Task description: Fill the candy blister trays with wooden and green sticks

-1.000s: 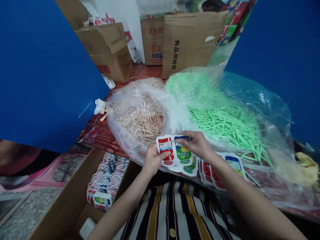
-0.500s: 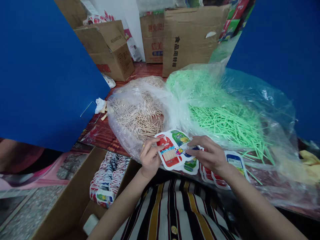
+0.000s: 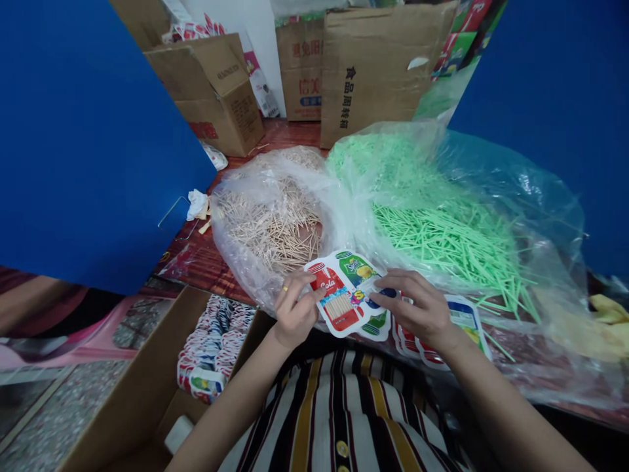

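Observation:
A printed cardboard packaging card (image 3: 339, 283), red with "Cola" and green with a lemon, is held between both hands at the table's front edge. Several wooden sticks (image 3: 338, 305) lie side by side in its red section. My left hand (image 3: 296, 309) pinches the card's left edge, a ring on one finger. On the card's right side, over a dark blue section, my right hand (image 3: 417, 307) grips with its fingertips. Part of another green-and-white card (image 3: 377, 326) shows under the held one. More cards (image 3: 464, 316) lie beneath and beside my right wrist.
Behind the hands spread a clear bag of wooden sticks (image 3: 275, 226) and a bag of green sticks (image 3: 452, 246). An open carton (image 3: 140, 373) at lower left holds rows of packed cards (image 3: 216, 341). Cardboard boxes (image 3: 378, 72) stand at the back; blue panels (image 3: 88, 144) flank both sides.
The right side of the held card and my right hand have shifted slightly to the right. My left hand stays nearly in place on the card's edge.

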The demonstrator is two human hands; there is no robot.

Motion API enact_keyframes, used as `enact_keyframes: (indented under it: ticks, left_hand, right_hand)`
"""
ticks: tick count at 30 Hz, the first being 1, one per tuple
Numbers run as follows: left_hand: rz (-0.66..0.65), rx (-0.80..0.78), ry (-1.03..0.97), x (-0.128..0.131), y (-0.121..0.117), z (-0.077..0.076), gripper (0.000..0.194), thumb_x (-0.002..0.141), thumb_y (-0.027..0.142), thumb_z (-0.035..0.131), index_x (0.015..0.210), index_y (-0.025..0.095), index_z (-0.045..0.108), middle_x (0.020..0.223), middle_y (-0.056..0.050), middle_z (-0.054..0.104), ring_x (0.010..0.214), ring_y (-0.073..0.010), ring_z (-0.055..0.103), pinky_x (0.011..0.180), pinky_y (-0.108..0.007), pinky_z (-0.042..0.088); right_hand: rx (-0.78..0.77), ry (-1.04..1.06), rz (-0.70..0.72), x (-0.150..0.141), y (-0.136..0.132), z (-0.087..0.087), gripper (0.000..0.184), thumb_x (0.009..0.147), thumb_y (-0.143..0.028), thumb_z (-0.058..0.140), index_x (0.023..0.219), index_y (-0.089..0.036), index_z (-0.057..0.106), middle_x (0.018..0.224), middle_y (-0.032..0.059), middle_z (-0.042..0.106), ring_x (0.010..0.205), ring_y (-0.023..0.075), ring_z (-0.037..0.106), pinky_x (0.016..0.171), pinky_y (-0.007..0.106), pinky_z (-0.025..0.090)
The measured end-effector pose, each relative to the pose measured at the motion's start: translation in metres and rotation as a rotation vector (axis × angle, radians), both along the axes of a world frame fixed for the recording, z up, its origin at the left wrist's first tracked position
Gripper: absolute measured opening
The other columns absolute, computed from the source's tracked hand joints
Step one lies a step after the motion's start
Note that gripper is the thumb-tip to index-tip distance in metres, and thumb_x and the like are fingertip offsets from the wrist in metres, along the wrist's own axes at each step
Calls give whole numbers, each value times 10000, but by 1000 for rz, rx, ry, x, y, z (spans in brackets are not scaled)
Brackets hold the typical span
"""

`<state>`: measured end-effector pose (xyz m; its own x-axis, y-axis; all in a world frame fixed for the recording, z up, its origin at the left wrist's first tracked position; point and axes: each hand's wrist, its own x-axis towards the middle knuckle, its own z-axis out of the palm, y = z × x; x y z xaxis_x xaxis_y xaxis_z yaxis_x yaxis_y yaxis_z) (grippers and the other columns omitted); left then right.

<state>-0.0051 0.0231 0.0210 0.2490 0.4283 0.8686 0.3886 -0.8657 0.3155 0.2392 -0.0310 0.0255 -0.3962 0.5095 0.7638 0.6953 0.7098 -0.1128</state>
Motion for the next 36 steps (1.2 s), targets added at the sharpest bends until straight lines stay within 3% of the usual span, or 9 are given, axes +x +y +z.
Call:
enact_keyframes:
  ticks: [4,6,9,12,15,17,22,29,36]
  left_hand:
    - [-81,-156,75,-1,-2,6,86,780,105,625,767,190,618,1096,-104,642,1063,-237,586,916,-453,474]
    - [-232,-365,115,2,-6,11,109,742,154,676,760,186,573,1181,-121,618,1142,-273,547,980,-479,420]
    - [-460,-811,-29,12,-14,16,193,769,107,593,924,203,530,1087,-93,665,1049,-219,610,916,-380,471]
    - [-422,-1190,-276,27,-18,14,400,761,81,534,1141,205,503,1023,-52,677,913,-163,644,812,-274,499]
    - [-323,-1429,-415,42,-15,7,294,732,128,573,1021,162,612,827,-13,689,735,-142,637,686,-225,499]
    - [-366,-1536,-452,49,-12,3,242,709,187,648,947,141,647,765,-14,691,677,-144,630,655,-236,504]
    - [-355,-1557,-506,58,-9,-5,299,586,253,803,823,108,692,744,-43,719,646,-152,639,672,-266,523]
    - [-336,-1515,-430,66,-10,-7,286,629,284,776,860,126,721,773,-39,741,671,-167,664,655,-248,523]
    - [-396,-1575,-403,76,-16,-7,313,622,305,786,876,134,724,771,-39,743,681,-187,677,648,-266,539]
  right_hand:
    - [-86,79,55,-4,0,7,302,800,-33,579,1049,-191,645,972,95,659,952,224,588,830,397,511]
    - [-174,138,105,-7,-1,15,314,816,-21,538,1068,-185,628,940,90,667,908,204,607,798,363,508]
    - [-338,256,69,-14,-1,25,247,846,-58,524,1027,-192,626,861,60,671,806,165,623,710,288,492]
    - [-547,336,-89,-21,0,30,100,875,-184,551,917,-185,642,776,34,661,703,143,610,639,250,456]
    - [-748,382,-202,-26,3,27,183,893,-315,533,851,-180,649,748,21,664,688,146,606,633,245,435]
    - [-852,443,-236,-26,5,22,238,888,-375,528,826,-180,652,742,14,665,695,152,601,632,243,426]
    - [-964,550,-264,-21,6,11,300,834,-442,571,729,-166,626,619,-7,578,601,136,515,548,232,373]
    - [-907,608,-285,-15,5,2,338,811,-452,590,647,-156,579,581,-25,508,589,118,467,549,225,345]
    - [-962,756,-211,-2,3,2,347,756,-476,660,653,-150,597,578,-30,537,582,112,478,545,217,363]
